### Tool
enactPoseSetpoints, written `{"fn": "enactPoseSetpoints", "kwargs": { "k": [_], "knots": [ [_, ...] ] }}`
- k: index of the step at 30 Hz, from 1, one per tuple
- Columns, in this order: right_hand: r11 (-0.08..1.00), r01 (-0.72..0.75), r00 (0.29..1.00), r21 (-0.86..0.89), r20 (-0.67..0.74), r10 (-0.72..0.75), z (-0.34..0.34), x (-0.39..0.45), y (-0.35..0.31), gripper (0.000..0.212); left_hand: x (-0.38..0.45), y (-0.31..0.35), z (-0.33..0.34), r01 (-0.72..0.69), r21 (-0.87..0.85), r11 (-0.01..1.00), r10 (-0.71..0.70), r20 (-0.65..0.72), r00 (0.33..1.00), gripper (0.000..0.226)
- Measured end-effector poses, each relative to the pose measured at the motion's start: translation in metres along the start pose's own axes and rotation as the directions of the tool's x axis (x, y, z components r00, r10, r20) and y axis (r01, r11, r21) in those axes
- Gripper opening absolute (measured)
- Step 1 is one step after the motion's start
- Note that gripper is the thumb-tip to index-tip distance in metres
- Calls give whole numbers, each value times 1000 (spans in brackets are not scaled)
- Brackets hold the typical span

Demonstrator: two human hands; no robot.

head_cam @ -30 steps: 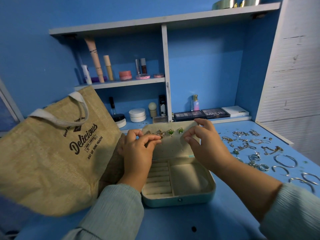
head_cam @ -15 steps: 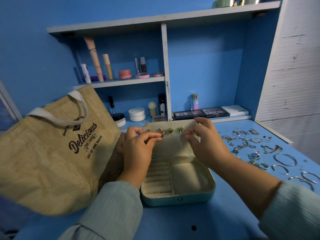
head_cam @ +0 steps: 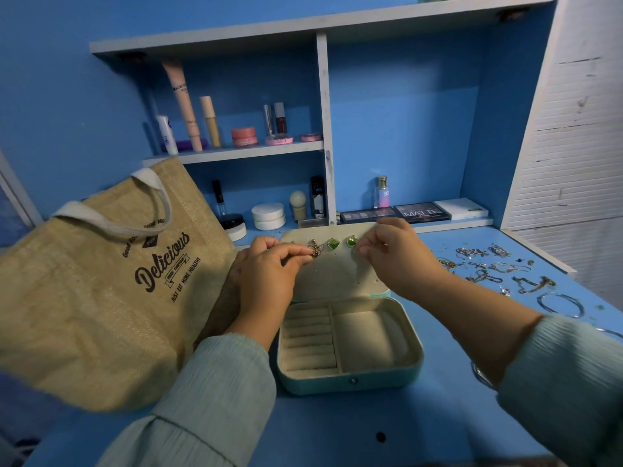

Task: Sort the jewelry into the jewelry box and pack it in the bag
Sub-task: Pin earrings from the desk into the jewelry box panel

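left hand (head_cam: 269,264) is at mid frame with fingertips pinched together right at the gold butterfly-ish earring (head_cam: 316,248) on the open lid (head_cam: 332,274) of the box (head_cam: 349,345). looks like it's pinching that earring or its post, too small to be sure. right hand (head_cam: 397,256) is curled too, fingertips just beside the right green stud (head_cam: 351,241), touching the lid near its upper right edge; can't tell if it holds anything.

so the earrings run in a row across the top of the lid, left to right: a small one half hidden by the left fingers, the gold one, green stud (head_cam: 333,244), green stud. the left hand is the nearer one to the gold piece. my guess is the next bit is seating it in the lid holes.

box trays below are bare, the rest of the jewelry (head_cam: 499,271) sits on the bench (head_cam: 337,433) at right, well apart from the box. bag (head_cam: 101,298) stands at left, touching the left arm.
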State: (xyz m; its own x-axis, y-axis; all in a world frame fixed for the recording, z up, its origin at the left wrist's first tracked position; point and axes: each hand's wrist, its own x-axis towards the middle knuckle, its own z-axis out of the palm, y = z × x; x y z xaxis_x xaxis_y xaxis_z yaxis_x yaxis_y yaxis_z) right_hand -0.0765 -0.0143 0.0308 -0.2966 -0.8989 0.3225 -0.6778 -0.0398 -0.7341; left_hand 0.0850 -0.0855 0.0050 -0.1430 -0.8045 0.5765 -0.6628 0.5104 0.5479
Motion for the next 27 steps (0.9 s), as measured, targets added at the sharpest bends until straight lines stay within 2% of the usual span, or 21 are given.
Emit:
{"fn": "enactPoseSetpoints", "kwargs": {
  "k": [9, 14, 19, 27],
  "knots": [
    [999, -9, 1000, -36, 19, 10, 2, 9, 1, 18, 2, -1, 4, -3, -39, 999, 3, 18, 1000, 18],
    [999, -3, 1000, -34, 12, 3, 1, 9, 3, 13, 5, -9, 13, 5, -40, 999, -6, -32, 999, 15],
    [1000, 0, 1000, -15, 13, 0, 2, 10, 1, 13, 6, -11, 16, 43, -74, 996, -45, -26, 999, 13],
    [1000, 19, 1000, -10, 8, -19, 0, 6, 0, 12, 3, -5, 12, 3, 35, 999, -3, -19, 1000, 18]
  ]
}}
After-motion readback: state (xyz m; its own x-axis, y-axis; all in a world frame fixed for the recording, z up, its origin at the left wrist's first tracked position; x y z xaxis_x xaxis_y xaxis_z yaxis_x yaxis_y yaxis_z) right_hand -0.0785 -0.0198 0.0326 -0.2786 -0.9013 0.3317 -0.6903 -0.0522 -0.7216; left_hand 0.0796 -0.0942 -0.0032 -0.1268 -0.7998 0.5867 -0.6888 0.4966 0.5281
